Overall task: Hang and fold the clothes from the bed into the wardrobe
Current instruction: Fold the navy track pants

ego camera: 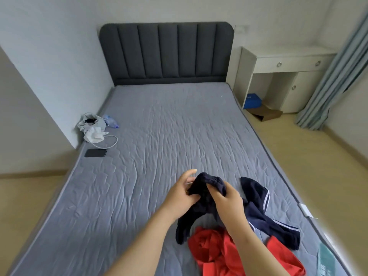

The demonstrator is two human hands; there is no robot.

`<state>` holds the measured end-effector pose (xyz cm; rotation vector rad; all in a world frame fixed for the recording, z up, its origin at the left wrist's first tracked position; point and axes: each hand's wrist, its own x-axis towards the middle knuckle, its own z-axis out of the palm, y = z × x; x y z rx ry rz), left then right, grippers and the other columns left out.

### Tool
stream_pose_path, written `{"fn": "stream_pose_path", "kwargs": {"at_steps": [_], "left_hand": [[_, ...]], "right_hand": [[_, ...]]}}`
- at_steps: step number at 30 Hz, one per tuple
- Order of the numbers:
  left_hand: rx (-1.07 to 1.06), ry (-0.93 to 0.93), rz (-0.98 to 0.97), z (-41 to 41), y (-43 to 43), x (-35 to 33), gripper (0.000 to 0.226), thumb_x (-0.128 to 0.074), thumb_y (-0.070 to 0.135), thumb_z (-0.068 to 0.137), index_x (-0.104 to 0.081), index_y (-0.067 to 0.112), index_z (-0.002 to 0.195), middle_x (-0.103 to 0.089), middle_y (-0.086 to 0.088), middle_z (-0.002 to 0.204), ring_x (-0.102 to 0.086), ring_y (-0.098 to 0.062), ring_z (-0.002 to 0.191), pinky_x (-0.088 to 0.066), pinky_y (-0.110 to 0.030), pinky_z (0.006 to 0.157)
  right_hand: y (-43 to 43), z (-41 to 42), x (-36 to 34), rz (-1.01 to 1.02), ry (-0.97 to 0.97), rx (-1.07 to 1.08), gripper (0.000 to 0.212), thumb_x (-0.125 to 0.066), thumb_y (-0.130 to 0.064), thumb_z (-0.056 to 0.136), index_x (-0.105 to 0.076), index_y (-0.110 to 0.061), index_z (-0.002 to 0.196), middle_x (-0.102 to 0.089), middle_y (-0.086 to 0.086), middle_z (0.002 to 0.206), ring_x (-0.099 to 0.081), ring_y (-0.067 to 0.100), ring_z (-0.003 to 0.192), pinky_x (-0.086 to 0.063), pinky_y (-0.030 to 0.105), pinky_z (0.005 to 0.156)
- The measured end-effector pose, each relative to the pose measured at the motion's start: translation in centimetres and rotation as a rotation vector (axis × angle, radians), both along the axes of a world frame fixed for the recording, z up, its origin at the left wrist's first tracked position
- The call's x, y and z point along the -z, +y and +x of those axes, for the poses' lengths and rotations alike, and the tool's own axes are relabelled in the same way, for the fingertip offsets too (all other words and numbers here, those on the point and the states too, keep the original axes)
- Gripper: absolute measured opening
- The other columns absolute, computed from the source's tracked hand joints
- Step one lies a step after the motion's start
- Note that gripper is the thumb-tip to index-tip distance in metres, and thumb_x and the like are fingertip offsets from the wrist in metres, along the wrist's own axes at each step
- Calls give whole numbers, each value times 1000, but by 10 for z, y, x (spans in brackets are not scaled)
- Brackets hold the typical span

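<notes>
A dark navy garment point(203, 206) with white stripes is lifted off the grey bed point(151, 148) near its foot. My left hand point(182, 195) holds its bunched top from the left, fingertips partly straight. My right hand point(227, 198) grips the same bunched edge from the right. The rest of the navy garment trails down and to the right across the mattress point(264, 214). A crumpled red garment point(219, 253) lies on the bed just below my wrists, partly hidden by my right forearm. No wardrobe is in view.
On the bed's left edge lie a black phone point(95, 152), a white cable point(107, 143), a white bag point(90, 125) and a plastic bottle point(111, 121). A dark headboard point(166, 52) stands at the far end. A white desk point(286, 76) and blue-grey curtain point(328, 82) stand right.
</notes>
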<state>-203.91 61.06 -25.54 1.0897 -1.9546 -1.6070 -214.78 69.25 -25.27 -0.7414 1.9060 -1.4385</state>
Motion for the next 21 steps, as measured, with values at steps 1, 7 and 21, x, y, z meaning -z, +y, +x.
{"fn": "stream_pose_path", "kwargs": {"at_steps": [1, 7, 21], "left_hand": [[47, -91, -73, -6, 3, 0, 38, -59, 13, 78, -51, 45, 95, -62, 21, 91, -62, -4, 88, -47, -12, 70], [-150, -164, -191, -21, 17, 6, 21, -45, 30, 91, -56, 30, 110, -66, 7, 99, -62, -11, 90, -42, -18, 66], [-345, -20, -240, -17, 11, -28, 42, -69, 34, 78, -34, 37, 100, -54, 16, 81, -57, -5, 73, -44, -22, 65]], "right_hand": [[2, -1, -2, -25, -24, -9, 12, -60, -20, 86, -63, -16, 76, -68, 0, 68, -62, 10, 70, -50, 29, 69], [19, -11, -7, -138, -51, 11, 15, -62, -25, 86, -63, -17, 72, -65, -6, 63, -62, 6, 66, -48, 16, 60], [9, -34, -36, -231, -210, -164, 16, -62, -19, 88, -72, -23, 75, -72, -9, 70, -67, -2, 67, -49, 11, 56]]}}
